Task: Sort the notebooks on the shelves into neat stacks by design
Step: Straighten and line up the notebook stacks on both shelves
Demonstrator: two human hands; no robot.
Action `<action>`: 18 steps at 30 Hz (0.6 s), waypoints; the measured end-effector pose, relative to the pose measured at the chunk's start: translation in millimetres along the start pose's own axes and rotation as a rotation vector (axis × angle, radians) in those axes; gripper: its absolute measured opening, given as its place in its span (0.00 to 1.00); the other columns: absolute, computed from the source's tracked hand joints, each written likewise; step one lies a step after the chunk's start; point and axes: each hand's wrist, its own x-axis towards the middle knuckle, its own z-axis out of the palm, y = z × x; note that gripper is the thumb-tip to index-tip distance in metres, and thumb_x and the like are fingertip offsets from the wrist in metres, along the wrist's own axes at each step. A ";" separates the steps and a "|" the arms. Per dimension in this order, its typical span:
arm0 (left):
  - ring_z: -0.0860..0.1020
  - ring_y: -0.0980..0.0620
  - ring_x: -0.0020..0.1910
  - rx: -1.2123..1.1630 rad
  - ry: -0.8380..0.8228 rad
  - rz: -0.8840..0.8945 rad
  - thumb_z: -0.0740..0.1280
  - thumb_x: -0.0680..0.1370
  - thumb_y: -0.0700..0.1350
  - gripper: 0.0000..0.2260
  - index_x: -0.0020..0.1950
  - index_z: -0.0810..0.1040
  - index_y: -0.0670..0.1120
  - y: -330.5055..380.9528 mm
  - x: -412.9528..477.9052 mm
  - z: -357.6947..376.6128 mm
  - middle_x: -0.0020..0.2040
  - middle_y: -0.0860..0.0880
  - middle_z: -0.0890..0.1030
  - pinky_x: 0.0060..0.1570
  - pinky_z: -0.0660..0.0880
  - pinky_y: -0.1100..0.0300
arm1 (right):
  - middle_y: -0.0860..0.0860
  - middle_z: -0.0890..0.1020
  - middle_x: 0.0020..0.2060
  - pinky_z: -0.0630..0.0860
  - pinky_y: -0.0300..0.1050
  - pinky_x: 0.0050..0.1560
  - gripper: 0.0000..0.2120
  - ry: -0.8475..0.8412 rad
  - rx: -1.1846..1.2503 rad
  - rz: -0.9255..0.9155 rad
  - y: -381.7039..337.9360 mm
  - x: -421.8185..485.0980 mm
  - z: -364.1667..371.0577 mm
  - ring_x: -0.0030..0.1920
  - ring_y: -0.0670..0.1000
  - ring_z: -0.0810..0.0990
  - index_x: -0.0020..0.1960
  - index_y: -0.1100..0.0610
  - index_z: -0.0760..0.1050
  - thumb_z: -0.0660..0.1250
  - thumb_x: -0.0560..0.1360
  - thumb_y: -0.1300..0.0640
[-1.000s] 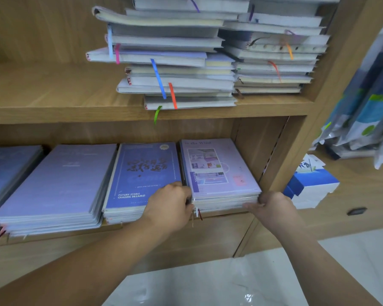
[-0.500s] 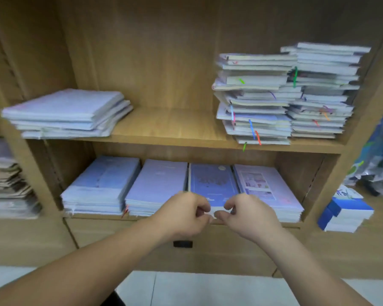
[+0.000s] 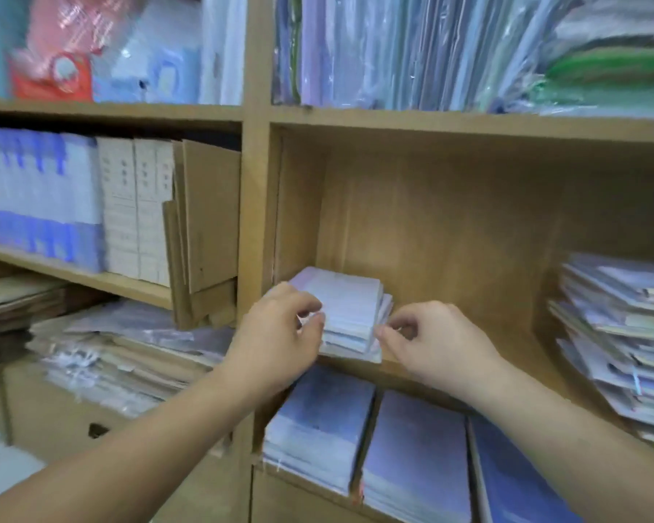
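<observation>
- On the middle shelf (image 3: 521, 352), near the compartment's left wall (image 3: 297, 220), a pale notebook stack (image 3: 346, 311) lies with its long axis running front to back, ahead of both hands.
- Left hand (image 3: 280, 341) grips its near-left corner; right hand (image 3: 435, 341) pinches the near-right edges, equally close.
- Same compartment: untidy pile (image 3: 620, 334) at right; below, blue-violet stacks (image 3: 318, 428) sit side by side.

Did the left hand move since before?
Yes, upward. The left hand was at the stacks under the shelf board; now it grips the small notebook stack on top of that board.
</observation>
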 end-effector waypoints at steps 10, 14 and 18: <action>0.79 0.48 0.40 -0.044 -0.225 -0.522 0.64 0.81 0.56 0.15 0.48 0.80 0.45 -87.1 44.2 15.2 0.41 0.48 0.81 0.38 0.76 0.55 | 0.52 0.80 0.52 0.75 0.45 0.53 0.27 -0.132 0.211 0.271 -9.1 79.4 50.0 0.52 0.53 0.78 0.62 0.61 0.77 0.66 0.78 0.38; 0.71 0.50 0.31 -0.041 -0.217 -0.577 0.65 0.79 0.52 0.16 0.40 0.76 0.40 -80.2 55.7 14.0 0.32 0.50 0.72 0.32 0.64 0.60 | 0.52 0.80 0.54 0.75 0.47 0.51 0.28 -0.089 0.279 0.344 -7.2 84.0 56.3 0.52 0.53 0.79 0.63 0.64 0.76 0.70 0.77 0.41; 0.71 0.49 0.29 -0.033 -0.181 -0.501 0.66 0.79 0.52 0.17 0.37 0.75 0.41 -54.2 64.5 9.3 0.29 0.48 0.71 0.31 0.66 0.60 | 0.57 0.80 0.62 0.76 0.51 0.61 0.30 -0.048 0.376 0.419 -3.2 80.7 56.1 0.60 0.57 0.80 0.61 0.67 0.76 0.73 0.74 0.42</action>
